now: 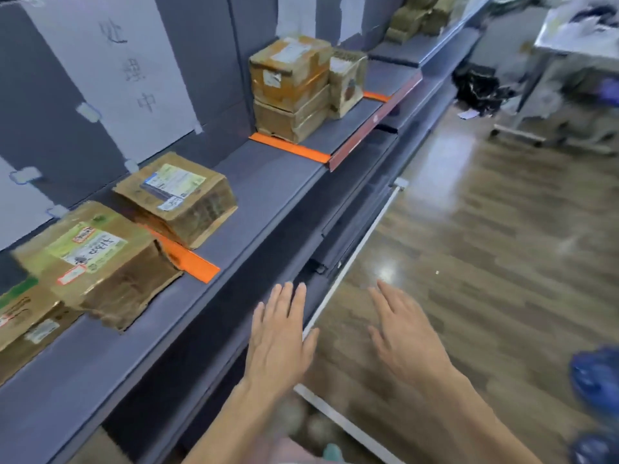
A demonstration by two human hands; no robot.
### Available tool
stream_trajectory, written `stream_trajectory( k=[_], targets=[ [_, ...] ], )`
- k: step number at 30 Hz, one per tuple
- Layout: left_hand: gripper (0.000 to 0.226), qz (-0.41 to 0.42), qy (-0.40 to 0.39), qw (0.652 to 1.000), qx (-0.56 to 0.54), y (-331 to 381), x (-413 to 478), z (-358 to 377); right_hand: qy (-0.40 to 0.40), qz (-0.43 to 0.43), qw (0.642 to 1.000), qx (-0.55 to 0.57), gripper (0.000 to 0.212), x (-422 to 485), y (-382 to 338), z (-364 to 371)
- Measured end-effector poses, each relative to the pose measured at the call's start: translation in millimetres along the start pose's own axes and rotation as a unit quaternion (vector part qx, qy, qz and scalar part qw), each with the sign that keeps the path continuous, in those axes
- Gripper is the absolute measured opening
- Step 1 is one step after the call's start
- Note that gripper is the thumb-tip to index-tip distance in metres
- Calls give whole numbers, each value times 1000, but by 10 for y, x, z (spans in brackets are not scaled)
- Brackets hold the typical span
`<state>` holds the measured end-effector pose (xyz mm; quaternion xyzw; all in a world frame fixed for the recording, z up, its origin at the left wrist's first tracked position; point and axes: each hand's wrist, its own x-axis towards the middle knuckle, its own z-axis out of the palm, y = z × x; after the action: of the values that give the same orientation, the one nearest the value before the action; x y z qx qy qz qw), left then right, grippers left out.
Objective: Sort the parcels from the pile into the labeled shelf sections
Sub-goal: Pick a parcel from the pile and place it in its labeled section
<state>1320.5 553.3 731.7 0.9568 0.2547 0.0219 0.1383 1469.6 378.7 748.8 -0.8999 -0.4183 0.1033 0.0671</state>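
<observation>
The left hand (279, 333) and right hand (407, 336) hovered flat, fingers straight, holding nothing. On the shelf (268, 182), the nearest parcel (93, 262) sat at nine o'clock, a second parcel (177, 195) at ten, stacked parcels (291, 85) at twelve.

Long grey shelf (268, 182), split into sections by orange tape strips (291, 147) laid across it. Nearest: a taped brown parcel (97, 262) with a smaller box (23, 319) just beside it at left, and a labelled parcel (177, 199) lying partly over the nearest strip. Further along, a two-box stack (288, 88) with a small upright box (346, 82) against its side; more cartons (415, 18) far down, blurred.
</observation>
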Motion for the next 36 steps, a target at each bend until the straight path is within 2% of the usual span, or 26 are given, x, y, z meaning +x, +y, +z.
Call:
stream_trajectory(
  k=[4, 7, 9, 17, 25, 28, 36],
  targets=[
    [78, 75, -21, 997, 17, 491, 404, 92, 9, 64, 998, -5, 71, -131, 481, -138],
    [77, 126, -44, 991, 24, 826, 751, 183, 41, 115, 992, 38, 66, -191, 797, -193],
    [78, 152, -60, 986, 19, 1037, 1006, 245, 31, 136, 990, 30, 64, -172, 1001, -200],
    [79, 238, -80, 968, 18, 1787, 2450, 581, 32, 204, 978, 18, 66, 606, 2003, -304],
    [78, 272, -107, 956, 13, 2297, 3998, 536, 30, 224, 974, 10, 66, 1710, 2841, -752],
    [77, 262, -97, 960, 7, 2333, 4363, 503, 37, 232, 972, 28, 66, 2062, 3093, -868],
    [79, 218, -115, 969, 2, 2609, 5420, 650, 17, 181, 983, 29, 66, 3114, 3757, -1029]
  ],
)
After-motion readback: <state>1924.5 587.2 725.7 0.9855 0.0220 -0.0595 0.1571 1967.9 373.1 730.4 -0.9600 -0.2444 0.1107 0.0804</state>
